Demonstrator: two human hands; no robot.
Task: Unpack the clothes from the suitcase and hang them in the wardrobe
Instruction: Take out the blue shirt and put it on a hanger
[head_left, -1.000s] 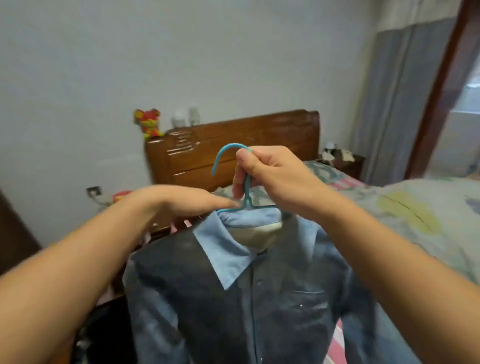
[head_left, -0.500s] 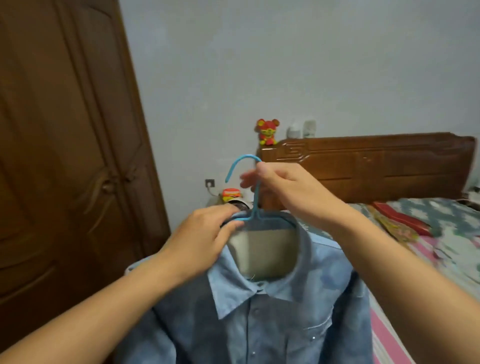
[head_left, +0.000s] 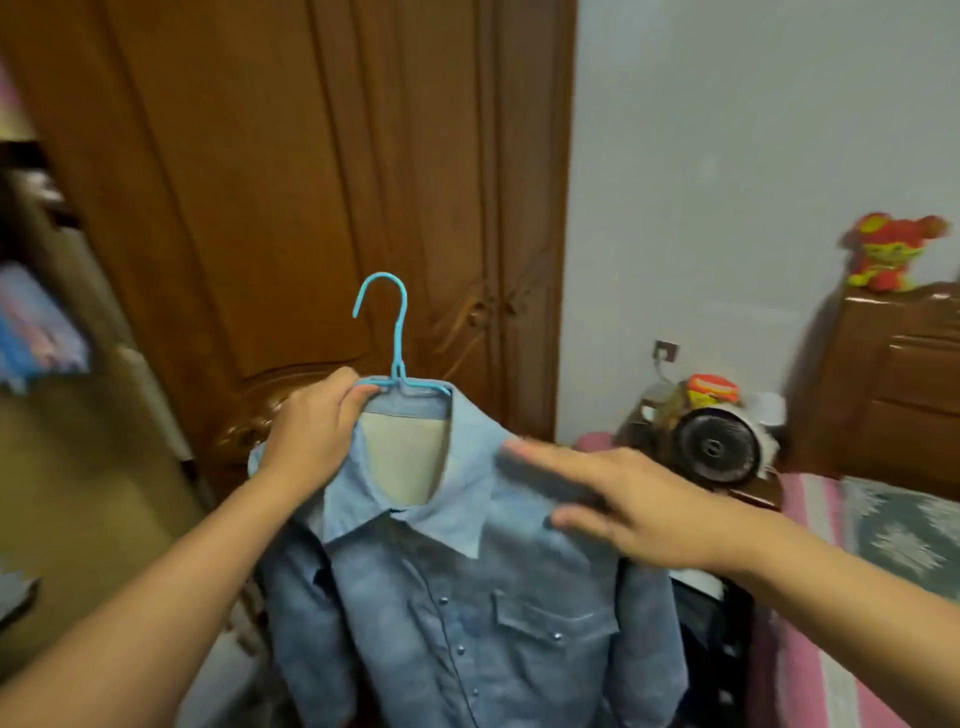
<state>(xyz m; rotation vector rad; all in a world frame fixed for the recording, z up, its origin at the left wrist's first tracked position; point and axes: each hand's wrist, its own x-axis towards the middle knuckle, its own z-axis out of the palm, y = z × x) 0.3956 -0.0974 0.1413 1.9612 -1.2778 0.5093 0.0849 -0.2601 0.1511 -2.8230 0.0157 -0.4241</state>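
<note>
A blue shirt (head_left: 457, 587) is held up on a light blue hanger (head_left: 397, 358) in front of the brown wardrobe door (head_left: 291, 197). The hanger's shoulder and the collar are gripped by the curled fingers of the left hand (head_left: 311, 431). The right hand (head_left: 623, 499) is laid flat on the shirt's shoulder, fingers straight, nothing held
</note>
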